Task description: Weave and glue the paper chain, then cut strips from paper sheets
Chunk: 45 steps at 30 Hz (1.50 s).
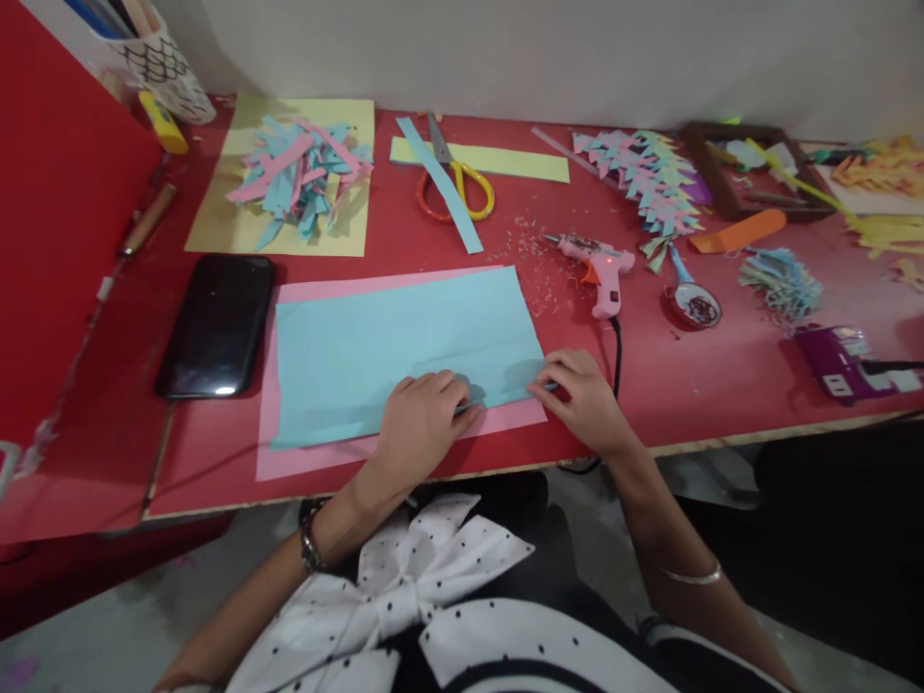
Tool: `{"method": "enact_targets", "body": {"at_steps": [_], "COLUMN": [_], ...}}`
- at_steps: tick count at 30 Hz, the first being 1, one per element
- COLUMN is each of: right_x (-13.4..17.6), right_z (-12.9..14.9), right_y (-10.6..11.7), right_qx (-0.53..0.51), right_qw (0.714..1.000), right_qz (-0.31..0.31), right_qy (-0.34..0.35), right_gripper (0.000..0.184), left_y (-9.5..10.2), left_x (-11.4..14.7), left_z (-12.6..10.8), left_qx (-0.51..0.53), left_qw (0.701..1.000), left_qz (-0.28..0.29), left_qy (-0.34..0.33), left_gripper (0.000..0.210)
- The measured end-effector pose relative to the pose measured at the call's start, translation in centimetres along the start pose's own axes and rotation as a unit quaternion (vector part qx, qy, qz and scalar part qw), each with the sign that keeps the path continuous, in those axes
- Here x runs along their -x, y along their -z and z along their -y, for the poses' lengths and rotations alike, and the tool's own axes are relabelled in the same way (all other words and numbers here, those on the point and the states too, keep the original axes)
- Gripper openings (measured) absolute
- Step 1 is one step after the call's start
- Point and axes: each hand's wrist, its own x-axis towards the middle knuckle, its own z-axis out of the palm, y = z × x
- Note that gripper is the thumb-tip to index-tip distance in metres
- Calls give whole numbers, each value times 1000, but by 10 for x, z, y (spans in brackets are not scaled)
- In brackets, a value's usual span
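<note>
A light blue sheet of paper lies over a pink sheet at the front of the red table. My left hand is closed at the blue sheet's near edge, with the edge between thumb and curled fingers. At the near right corner, my right hand pinches the same blue sheet. Between the two hands the near edge is lifted and slightly turned up, with a crease running behind it. Part of that edge is hidden by my left fingers.
Beyond the sheets lie scissors and paper strips. A pink glue gun with a cord is right of them. A black phone lies left. Cut strips are heaped on yellow paper. A wooden tray stands back right.
</note>
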Motion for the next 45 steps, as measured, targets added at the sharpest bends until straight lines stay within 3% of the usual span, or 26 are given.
{"method": "enact_targets", "body": {"at_steps": [9, 20, 26, 32, 39, 45], "right_x": [-1, -2, -1, 0, -4, -20], "right_z": [0, 2, 4, 7, 44, 80], "right_y": [-3, -4, -4, -3, -13, -36], "right_qx": [26, 21, 31, 55, 147, 115], "right_qw": [1000, 1000, 999, 998, 988, 989], "right_qz": [-5, -9, -10, -10, -40, 50], "right_qy": [7, -4, -21, -40, -18, 73], "right_gripper": [29, 29, 29, 24, 12, 18], "left_y": [-3, 3, 8, 14, 13, 14], "left_x": [5, 23, 32, 34, 33, 33], "left_z": [1, 24, 42, 56, 54, 54], "left_qx": [-15, -36, -55, -77, -72, -61], "left_qw": [999, 995, 997, 992, 994, 996], "left_qz": [-40, -87, -45, -22, 5, 12], "left_qy": [6, -15, -16, -93, -77, -69], "left_gripper": [19, 30, 29, 23, 20, 18]}}
